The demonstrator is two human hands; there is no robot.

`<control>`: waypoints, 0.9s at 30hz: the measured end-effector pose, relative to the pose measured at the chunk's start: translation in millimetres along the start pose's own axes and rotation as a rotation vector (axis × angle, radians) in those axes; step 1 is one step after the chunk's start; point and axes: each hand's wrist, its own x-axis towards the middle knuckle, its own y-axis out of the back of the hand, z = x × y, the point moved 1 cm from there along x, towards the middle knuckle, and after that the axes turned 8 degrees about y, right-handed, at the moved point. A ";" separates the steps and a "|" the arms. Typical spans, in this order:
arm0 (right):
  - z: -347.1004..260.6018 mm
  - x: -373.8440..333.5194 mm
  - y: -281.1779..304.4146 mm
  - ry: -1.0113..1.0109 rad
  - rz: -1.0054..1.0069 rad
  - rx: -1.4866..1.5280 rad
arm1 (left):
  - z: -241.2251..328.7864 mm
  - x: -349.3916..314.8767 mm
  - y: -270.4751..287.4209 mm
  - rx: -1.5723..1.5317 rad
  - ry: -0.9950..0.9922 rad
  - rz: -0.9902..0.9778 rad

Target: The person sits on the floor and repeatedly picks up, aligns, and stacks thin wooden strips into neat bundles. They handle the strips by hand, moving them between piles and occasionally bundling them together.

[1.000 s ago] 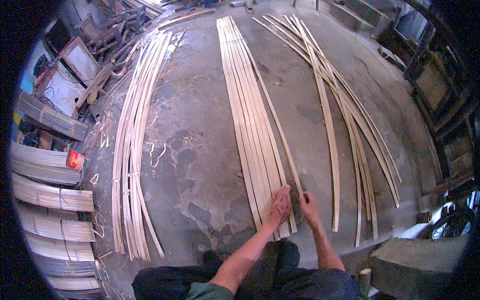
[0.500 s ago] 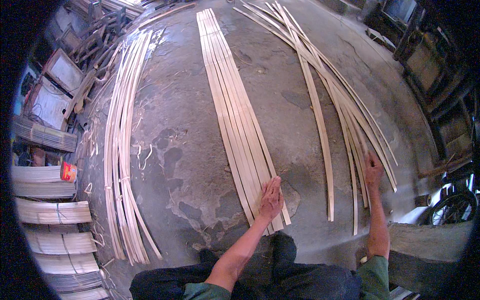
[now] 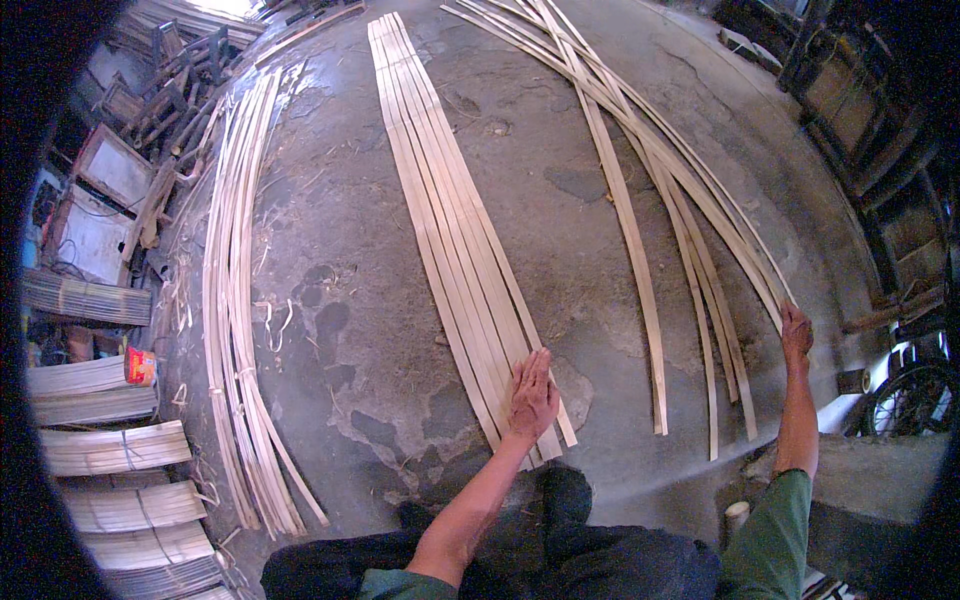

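Long pale bamboo strips (image 3: 440,190) lie side by side on the floor in front of me, forming a flat row that runs away from me. Across their near end rests my left hand (image 3: 534,395), flat, its fingers stretched out on top of the strips. Over to the right, more loose bamboo strips (image 3: 655,150) cross one another and fan out toward me. My right hand (image 3: 797,330) is closed at the near tips of the rightmost ones; how many it holds is hidden by the fingers.
On the left lies a loosely tied bundle of strips (image 3: 240,280). Stacks of slats (image 3: 115,450) line the left edge, with a red and yellow tin (image 3: 140,367) on one. A wheel (image 3: 910,405) stands at far right, near a low ledge (image 3: 880,465).
My right hand has moved right, from beside the middle loose strips to the tips of the rightmost ones, and closed there. My left hand stays on the row. The view has shifted slightly.
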 end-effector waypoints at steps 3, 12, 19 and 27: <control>-0.8 8.5 -13.9 -0.002 -0.004 -0.080 | -2.8 -1.1 3.2 0.004 0.001 0.006; -203.4 -79.8 -32.8 0.206 -0.199 0.362 | -0.9 -2.9 6.4 -0.118 0.006 0.041; -474.2 -233.0 52.2 1.026 -0.093 1.001 | -34.8 -12.2 -14.0 -0.155 -0.038 0.110; -565.2 -257.9 36.6 1.125 -0.574 1.181 | -48.9 -17.9 -41.4 -0.272 0.067 -0.086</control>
